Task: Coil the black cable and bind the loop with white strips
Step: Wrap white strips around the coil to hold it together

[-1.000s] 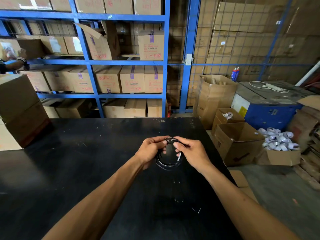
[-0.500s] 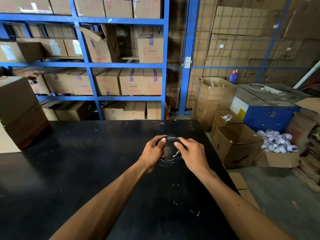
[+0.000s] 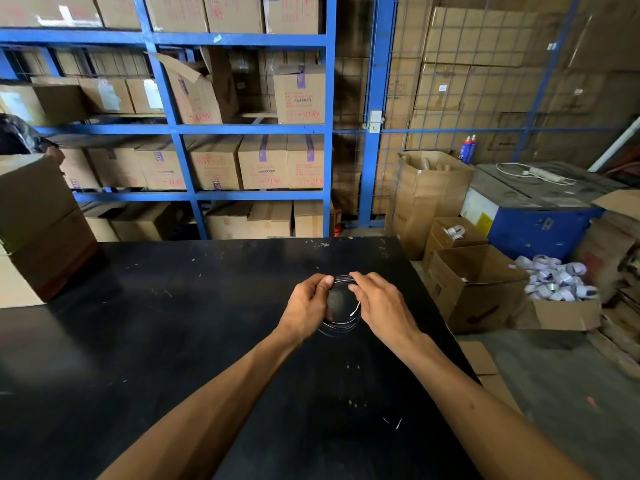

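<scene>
Black cable (image 3: 337, 325) is already wound into a small loop, held just above the black table (image 3: 173, 341), toward its right edge and well short of the blue shelving behind. Left hand (image 3: 306, 308) grips the loop's left side, thumb and fingers pinched shut on the strands near the top. Right hand (image 3: 379, 308) closes on the right side, fingertips (image 3: 353, 287) pressed to the top of the coil close to the left thumb. A white strip (image 3: 356, 309) shows beside the right palm, lying against the loop's right side — whether it is wrapped round the strands or only hanging there, cannot tell. Step in hand looks like binding. To do it well: keep the left pinch firm so the turns stay stacked, draw the strip snug round all strands at once, twist it close to the bundle — slack there would probably let the coil spring open
</scene>
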